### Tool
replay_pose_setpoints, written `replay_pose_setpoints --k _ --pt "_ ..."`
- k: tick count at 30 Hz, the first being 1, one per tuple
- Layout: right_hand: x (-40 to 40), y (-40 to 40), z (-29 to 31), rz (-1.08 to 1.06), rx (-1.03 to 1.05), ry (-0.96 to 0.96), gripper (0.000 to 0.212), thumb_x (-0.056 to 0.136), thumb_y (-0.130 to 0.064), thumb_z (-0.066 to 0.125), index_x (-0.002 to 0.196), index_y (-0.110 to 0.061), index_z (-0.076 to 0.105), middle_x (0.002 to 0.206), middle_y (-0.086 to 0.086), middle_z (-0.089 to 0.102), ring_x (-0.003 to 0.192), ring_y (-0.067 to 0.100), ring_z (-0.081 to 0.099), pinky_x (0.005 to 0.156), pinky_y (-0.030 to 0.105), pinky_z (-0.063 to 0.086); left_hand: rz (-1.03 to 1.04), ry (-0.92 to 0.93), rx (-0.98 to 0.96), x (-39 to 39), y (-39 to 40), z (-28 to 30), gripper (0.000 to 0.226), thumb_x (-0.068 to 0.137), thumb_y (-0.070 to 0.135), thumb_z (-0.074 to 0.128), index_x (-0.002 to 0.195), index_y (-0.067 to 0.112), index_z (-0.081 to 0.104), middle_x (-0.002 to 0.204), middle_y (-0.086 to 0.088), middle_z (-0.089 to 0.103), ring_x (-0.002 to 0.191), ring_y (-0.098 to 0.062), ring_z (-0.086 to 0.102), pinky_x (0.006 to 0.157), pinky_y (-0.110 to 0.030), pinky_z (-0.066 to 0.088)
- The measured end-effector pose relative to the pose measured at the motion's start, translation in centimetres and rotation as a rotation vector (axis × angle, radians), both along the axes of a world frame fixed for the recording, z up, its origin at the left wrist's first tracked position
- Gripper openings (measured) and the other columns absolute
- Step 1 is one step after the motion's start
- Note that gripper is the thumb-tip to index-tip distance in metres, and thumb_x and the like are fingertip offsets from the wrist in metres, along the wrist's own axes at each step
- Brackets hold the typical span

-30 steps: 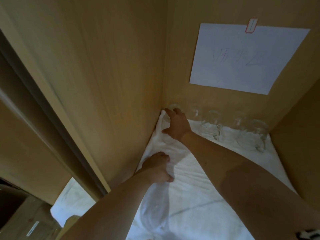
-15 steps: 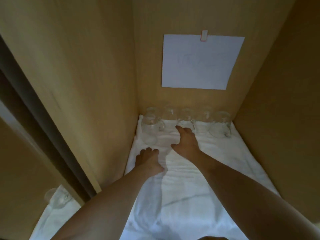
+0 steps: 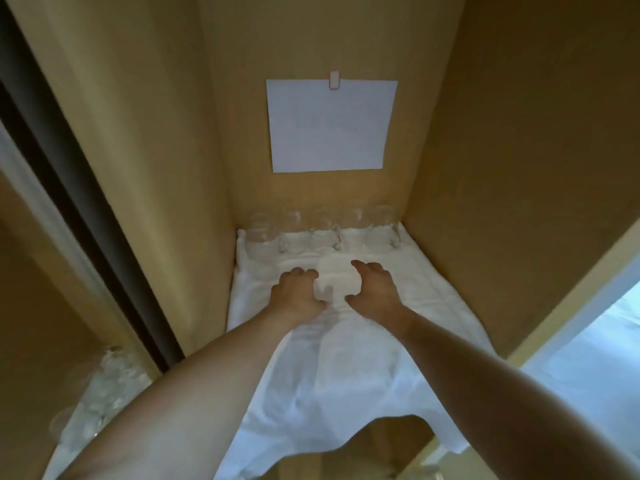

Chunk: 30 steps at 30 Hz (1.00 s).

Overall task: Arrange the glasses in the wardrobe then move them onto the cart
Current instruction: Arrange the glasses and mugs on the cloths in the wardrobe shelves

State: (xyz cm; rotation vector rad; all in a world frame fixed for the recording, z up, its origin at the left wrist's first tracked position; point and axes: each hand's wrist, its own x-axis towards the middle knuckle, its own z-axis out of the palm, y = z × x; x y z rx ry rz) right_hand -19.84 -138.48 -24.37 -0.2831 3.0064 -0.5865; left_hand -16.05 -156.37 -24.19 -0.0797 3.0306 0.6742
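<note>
A clear glass (image 3: pixel 335 279) is seen on the white cloth (image 3: pixel 349 362) that covers the wardrobe shelf, and it is gripped from both sides: the left hand (image 3: pixel 298 295) is curled against its left wall and the right hand (image 3: pixel 374 289) against its right wall. Behind it, a row of about 5 glass mugs (image 3: pixel 320 227) is lined up along the back panel (image 3: pixel 311 39), well apart from the held glass. A white paper sheet (image 3: pixel 329 126) is fastened to that panel by a small clip (image 3: pixel 334 80). More glassware (image 3: pixel 104 386), blurred, is visible in the neighbouring compartment at lower left.
</note>
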Motion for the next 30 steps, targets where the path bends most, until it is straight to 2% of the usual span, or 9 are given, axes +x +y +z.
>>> replay_pose_setpoints --k 6,10,17,30 --pt "4.9 3.3 1.7 0.045 0.044 0.028 0.083 0.087 -0.034 0.071 0.158 -0.024 0.029 0.152 0.010 0.040 0.136 0.032 0.040 0.109 0.040 0.043 0.044 0.045 0.006 4.8 2.5 2.6 0.075 0.086 0.045 0.072 0.150 0.021 0.043 0.151 -0.006 0.042 0.140 -0.029 0.039 0.109 -0.043 0.043" --pt "8.9 5.9 2.0 0.058 0.016 0.035 0.084 0.087 -0.035 0.072 0.158 -0.025 0.029 0.152 0.009 0.040 0.138 0.032 0.039 0.110 0.040 0.042 0.011 0.052 -0.127 9.5 5.4 3.4 0.073 0.088 0.047 0.068 0.151 0.022 0.040 0.153 -0.006 0.040 0.141 -0.031 0.036 0.107 -0.043 0.043" --pt "15.2 8.6 2.5 0.118 -0.040 0.061 0.083 0.087 -0.036 0.071 0.157 -0.026 0.029 0.150 0.008 0.041 0.136 0.032 0.037 0.103 0.041 0.046 0.026 0.074 -0.190 16.4 9.0 3.6 0.072 0.089 0.046 0.066 0.151 0.022 0.039 0.156 -0.006 0.035 0.143 -0.030 0.031 0.107 -0.042 0.040" --pt "23.0 5.3 2.9 0.277 -0.113 0.042 0.082 0.089 -0.034 0.071 0.158 -0.023 0.028 0.155 0.010 0.034 0.140 0.035 0.032 0.112 0.044 0.039 0.205 0.084 -0.230 27.2 6.0 3.7 0.070 0.091 0.048 0.065 0.149 0.019 0.040 0.150 -0.006 0.039 0.139 -0.030 0.033 0.104 -0.045 0.042"
